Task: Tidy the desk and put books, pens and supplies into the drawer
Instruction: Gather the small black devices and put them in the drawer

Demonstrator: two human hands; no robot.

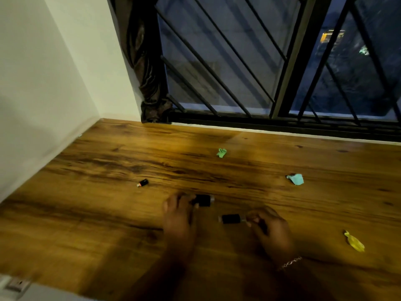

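Three small black batteries lie on the wooden desk [97, 213]. My left hand [179, 218] has its fingertips on one black battery [204, 200] at the desk's middle. My right hand [270, 229], with a bracelet at the wrist, pinches the end of a second black battery [231, 218] just to its left. The third battery [142, 182] lies alone farther left, apart from both hands. Motion blur hides how firm either grip is.
Crumpled paper scraps lie about: a green scrap [221, 152] at the back, a light blue scrap [295, 179] to the right, a yellow scrap [354, 241] near the right front. A white wall [43, 94] bounds the left, a barred window [260, 61] and a curtain [147, 72] the back.
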